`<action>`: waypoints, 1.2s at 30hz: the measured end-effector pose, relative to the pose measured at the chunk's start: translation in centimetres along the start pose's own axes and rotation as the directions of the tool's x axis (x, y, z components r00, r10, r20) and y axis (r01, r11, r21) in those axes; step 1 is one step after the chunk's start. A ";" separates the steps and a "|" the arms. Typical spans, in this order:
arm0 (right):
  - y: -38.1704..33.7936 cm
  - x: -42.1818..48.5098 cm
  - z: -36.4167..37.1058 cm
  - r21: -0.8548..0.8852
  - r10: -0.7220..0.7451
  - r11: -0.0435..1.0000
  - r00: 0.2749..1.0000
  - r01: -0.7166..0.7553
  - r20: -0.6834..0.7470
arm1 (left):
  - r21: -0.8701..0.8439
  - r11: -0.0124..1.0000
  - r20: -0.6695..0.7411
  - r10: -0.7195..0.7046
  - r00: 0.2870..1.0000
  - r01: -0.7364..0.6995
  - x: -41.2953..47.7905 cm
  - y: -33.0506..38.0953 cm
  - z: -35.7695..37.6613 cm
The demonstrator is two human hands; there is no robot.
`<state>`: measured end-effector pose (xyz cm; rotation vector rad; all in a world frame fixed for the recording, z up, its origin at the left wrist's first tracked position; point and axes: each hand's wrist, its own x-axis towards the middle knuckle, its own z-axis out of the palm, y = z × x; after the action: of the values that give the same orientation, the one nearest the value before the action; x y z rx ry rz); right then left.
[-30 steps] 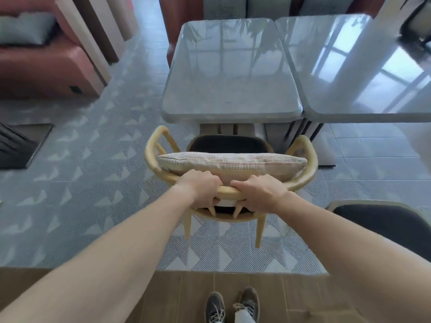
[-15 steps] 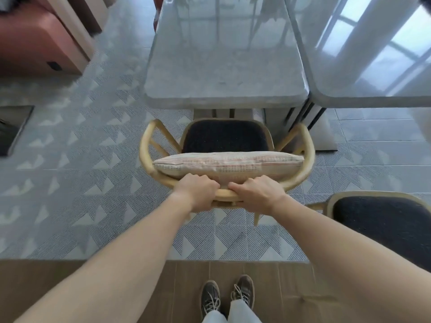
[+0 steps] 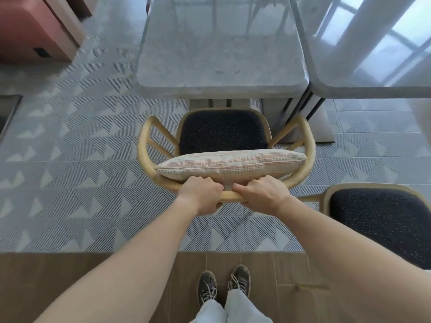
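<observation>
A light wooden armchair with a dark speckled seat stands on the patterned floor in front of a grey stone table. A striped cushion leans against the inside of its curved backrest. My left hand grips the top rail of the backrest left of centre. My right hand grips the same rail just to the right, fingers curled over it. The chair's seat front sits just short of the table's near edge.
A second grey table adjoins on the right. Another chair with a dark seat stands at my right. A red sofa is at the far left. My shoes stand on the wooden floor strip.
The chair now stands upright with more of its dark seat visible, and it appears closer beneath me. Both hands keep their grip on the backrest rail.
</observation>
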<state>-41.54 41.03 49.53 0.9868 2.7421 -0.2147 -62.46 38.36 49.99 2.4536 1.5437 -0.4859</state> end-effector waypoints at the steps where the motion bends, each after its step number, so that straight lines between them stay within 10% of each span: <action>1: 0.1 -0.3 0.2 0.000 0.000 1.000 1.000 0.000 0.004 | -0.008 1.000 0.016 0.010 1.000 -0.010 0.1 0.3 0.1; 13: -0.1 -0.4 -0.3 0.028 0.121 0.991 0.977 -0.128 0.174 | -0.216 0.976 0.174 0.026 0.984 0.013 0.6 0.4 0.0; 36: -6.7 0.7 -0.3 0.003 0.113 0.994 0.990 -0.114 0.089 | -0.055 0.997 0.106 -0.052 0.993 0.058 -4.5 -1.7 2.1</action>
<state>-46.43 36.43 50.02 1.1039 2.5984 -0.2444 -66.16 34.60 49.76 2.3089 1.5647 -0.5619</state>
